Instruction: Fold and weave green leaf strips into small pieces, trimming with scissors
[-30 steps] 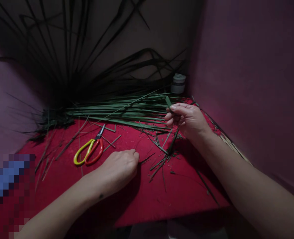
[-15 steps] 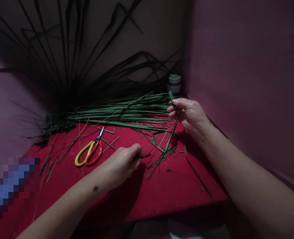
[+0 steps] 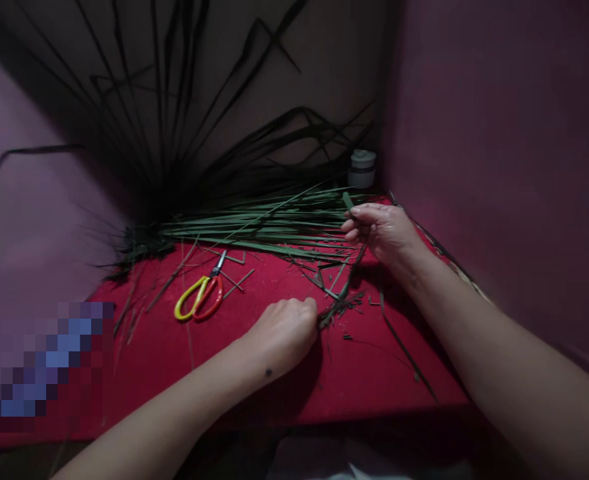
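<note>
My right hand (image 3: 382, 230) pinches a green leaf strip (image 3: 348, 202) between thumb and fingers, its short end standing up above them. A dark strip hangs below this hand toward the cloth. My left hand (image 3: 289, 333) is a closed fist, back upward, low over the red cloth (image 3: 254, 387). Dark leaf scraps (image 3: 342, 307) lie against its fingertips, but what it grips is hidden. To the left of it rest scissors (image 3: 200, 297) with one yellow and one red handle loop. Behind both hands stretches a bundle of long green leaf strips (image 3: 259, 227).
A small white lidded jar (image 3: 362, 169) stands in the back corner. Long dark leaves (image 3: 167, 133) fan up the back wall. A loose strip (image 3: 407, 357) lies near the right edge. Purple walls (image 3: 504, 167) close in both sides. Something blue (image 3: 57, 360) is pixelated at left.
My left hand has moved right, up against the leaf scraps, which look more bunched. My right hand still pinches the green strip. The whole view has shifted, carrying the scissors rightward in the picture.
</note>
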Motion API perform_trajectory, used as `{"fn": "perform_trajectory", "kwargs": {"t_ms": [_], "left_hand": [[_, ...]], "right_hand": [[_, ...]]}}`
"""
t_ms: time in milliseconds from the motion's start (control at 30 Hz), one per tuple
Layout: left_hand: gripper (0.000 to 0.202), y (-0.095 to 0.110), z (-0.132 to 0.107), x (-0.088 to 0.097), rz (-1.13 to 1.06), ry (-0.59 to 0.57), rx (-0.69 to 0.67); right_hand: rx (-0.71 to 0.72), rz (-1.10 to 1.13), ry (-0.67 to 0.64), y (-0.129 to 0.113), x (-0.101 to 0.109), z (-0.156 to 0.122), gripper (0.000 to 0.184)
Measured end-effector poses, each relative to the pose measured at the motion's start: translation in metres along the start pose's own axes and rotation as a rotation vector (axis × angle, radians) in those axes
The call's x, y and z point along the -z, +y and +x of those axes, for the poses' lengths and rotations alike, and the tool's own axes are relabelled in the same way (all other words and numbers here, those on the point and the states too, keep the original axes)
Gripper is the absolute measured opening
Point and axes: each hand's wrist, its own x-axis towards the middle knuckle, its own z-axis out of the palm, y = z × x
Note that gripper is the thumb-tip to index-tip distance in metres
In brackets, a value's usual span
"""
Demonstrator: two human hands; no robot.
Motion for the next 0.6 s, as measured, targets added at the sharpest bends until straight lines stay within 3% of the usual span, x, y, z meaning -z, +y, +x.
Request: {"fn": "perform_trajectory", "kwargs": {"t_ms": [233, 500, 600], "left_hand": [[0.024, -0.017, -0.051, 0.011, 0.147, -0.002, 0.008], [0.023, -0.056, -0.102, 0.007, 0.167, 0.020, 0.279], [0.016, -0.072, -0.127, 0.004, -0.021, 0.124, 0.360]], "right_hand": [[-0.063, -0.052, -0.001, 0.012, 0.002, 0.000, 0.006], [-0.123, -0.104, 0.015, 0.028, 0.006, 0.000, 0.003], [-0.145, -0.150, 0.036, 0.029, 0.008, -0.003, 0.004]]}}
